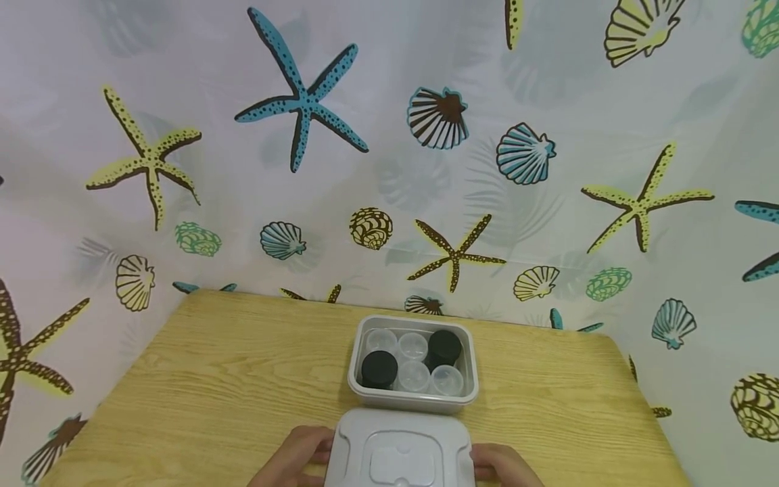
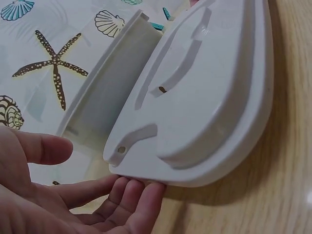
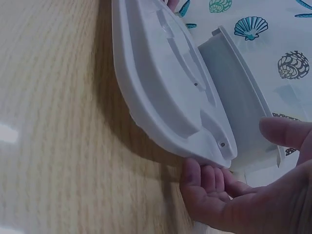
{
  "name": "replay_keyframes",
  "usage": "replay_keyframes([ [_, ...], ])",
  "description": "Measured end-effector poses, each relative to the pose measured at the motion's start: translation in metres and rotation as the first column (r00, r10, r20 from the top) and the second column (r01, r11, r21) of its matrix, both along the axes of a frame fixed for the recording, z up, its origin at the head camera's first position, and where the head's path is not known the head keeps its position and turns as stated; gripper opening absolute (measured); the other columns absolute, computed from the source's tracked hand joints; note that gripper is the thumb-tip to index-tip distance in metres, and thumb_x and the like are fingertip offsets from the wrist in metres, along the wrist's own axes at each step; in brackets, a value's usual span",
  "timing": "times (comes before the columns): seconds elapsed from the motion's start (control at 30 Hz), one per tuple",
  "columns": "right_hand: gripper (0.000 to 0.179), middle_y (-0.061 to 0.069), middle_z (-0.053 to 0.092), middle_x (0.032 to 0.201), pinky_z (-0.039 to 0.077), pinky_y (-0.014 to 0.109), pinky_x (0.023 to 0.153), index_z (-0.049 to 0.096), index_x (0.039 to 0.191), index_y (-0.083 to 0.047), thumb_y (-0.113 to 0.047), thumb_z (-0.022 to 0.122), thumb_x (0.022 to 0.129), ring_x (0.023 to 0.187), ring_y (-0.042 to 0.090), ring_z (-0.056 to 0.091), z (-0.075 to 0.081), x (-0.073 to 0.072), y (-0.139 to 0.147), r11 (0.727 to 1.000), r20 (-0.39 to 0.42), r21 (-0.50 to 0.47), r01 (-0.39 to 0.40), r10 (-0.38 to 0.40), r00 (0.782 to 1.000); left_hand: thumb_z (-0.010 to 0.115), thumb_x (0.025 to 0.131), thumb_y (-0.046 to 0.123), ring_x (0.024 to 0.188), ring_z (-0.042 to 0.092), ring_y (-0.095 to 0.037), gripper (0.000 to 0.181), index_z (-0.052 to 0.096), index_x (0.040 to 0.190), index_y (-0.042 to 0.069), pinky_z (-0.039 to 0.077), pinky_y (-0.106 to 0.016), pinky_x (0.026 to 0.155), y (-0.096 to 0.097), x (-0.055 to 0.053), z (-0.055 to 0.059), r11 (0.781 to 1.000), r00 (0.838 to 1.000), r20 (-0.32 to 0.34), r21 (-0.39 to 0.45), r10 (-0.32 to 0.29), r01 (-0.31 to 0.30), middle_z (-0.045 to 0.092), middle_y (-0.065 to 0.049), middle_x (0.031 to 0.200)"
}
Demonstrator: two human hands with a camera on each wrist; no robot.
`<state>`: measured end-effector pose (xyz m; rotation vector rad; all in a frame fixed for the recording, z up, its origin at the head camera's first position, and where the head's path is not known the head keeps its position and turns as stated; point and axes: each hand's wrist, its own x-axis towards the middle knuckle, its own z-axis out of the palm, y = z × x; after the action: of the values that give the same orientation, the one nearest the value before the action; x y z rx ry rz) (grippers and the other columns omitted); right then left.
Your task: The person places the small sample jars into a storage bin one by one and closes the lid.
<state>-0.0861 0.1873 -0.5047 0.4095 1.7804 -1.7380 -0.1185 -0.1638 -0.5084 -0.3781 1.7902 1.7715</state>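
Observation:
A white plastic lid (image 1: 402, 450) with a raised centre and moulded recesses lies between my two hands at the near edge of the head view. My left hand (image 1: 298, 456) holds its left side; in the left wrist view the fingers (image 2: 127, 195) bend at the edge, with the thumb apart from it. On the opposite side, my right hand (image 1: 502, 463) has curled fingertips (image 3: 207, 176) at the lid's edge, thumb raised away. Just beyond the lid stands an uncovered white box (image 1: 414, 400), its wall close to the lid's far edge.
Inside the box are several clear round containers (image 1: 414, 375) and two with black tops, one black top (image 1: 379, 369) front left and another (image 1: 444, 348) back right. Beneath everything is a wood-grain table (image 1: 255, 358). A cloth (image 1: 365, 182) printed with shells and starfish hangs behind it.

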Motion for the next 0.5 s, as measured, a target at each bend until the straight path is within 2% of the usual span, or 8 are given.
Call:
replay_keyframes([
  [0.13, 0.057, 0.014, 0.065, 0.112, 0.052, 0.042, 0.091, 0.042, 0.132, 0.015, -0.027, 0.052, 0.095, 0.099, 0.019, 0.063, 0.002, -0.007, 0.003, 0.993, -0.031, 0.076, -0.086, 0.089, 0.996, 0.055, 0.093, 0.028, 0.088, 0.058, -0.021, 0.034, 0.065, 0.108, -0.002, 0.056, -0.04, 0.076, -0.002, 0.003, 0.005, 0.999, 0.999, -0.038, 0.022, -0.026, 0.027, 0.063, -0.009, 0.095],
  [0.23, 0.057, 0.014, 0.066, 0.11, 0.052, 0.042, 0.089, 0.042, 0.132, 0.014, -0.026, 0.055, 0.094, 0.097, 0.019, 0.063, 0.005, -0.007, 0.005, 0.987, -0.039, 0.134, -0.085, 0.091, 0.995, 0.051, 0.095, 0.031, 0.09, 0.058, -0.021, 0.038, 0.065, 0.111, -0.001, 0.056, -0.039, 0.076, -0.003, 0.006, 0.009, 0.999, 0.997, -0.062, 0.015, -0.051, 0.052, 0.063, -0.01, 0.099],
  [0.33, 0.058, 0.014, 0.065, 0.11, 0.054, 0.041, 0.085, 0.042, 0.132, 0.013, -0.026, 0.057, 0.092, 0.095, 0.018, 0.063, 0.009, -0.004, 0.007, 0.983, -0.042, 0.165, -0.081, 0.089, 0.995, 0.049, 0.096, 0.028, 0.092, 0.058, -0.021, 0.041, 0.061, 0.118, -0.005, 0.056, -0.04, 0.077, -0.003, 0.008, 0.013, 0.997, 0.994, -0.08, 0.013, -0.072, 0.074, 0.063, -0.011, 0.103],
  [0.4, 0.057, 0.013, 0.065, 0.11, 0.054, 0.04, 0.083, 0.042, 0.132, 0.013, -0.024, 0.058, 0.091, 0.094, 0.019, 0.063, 0.012, -0.002, 0.009, 0.983, -0.072, 0.165, -0.086, 0.099, 0.992, 0.049, 0.097, 0.025, 0.092, 0.059, -0.02, 0.042, 0.057, 0.122, -0.008, 0.057, -0.039, 0.076, -0.003, 0.01, 0.016, 0.997, 0.992, -0.096, -0.008, -0.081, 0.08, 0.063, -0.012, 0.105],
  [0.5, 0.054, 0.01, 0.066, 0.106, 0.054, 0.038, 0.082, 0.045, 0.129, 0.015, -0.019, 0.06, 0.089, 0.094, 0.018, 0.062, 0.018, 0.0, 0.011, 0.976, -0.16, 0.195, -0.097, 0.129, 0.979, 0.05, 0.097, 0.019, 0.091, 0.059, -0.02, 0.043, 0.05, 0.128, -0.012, 0.057, -0.038, 0.075, -0.003, 0.012, 0.02, 0.996, 0.989, -0.116, -0.031, -0.089, 0.086, 0.063, -0.013, 0.106],
])
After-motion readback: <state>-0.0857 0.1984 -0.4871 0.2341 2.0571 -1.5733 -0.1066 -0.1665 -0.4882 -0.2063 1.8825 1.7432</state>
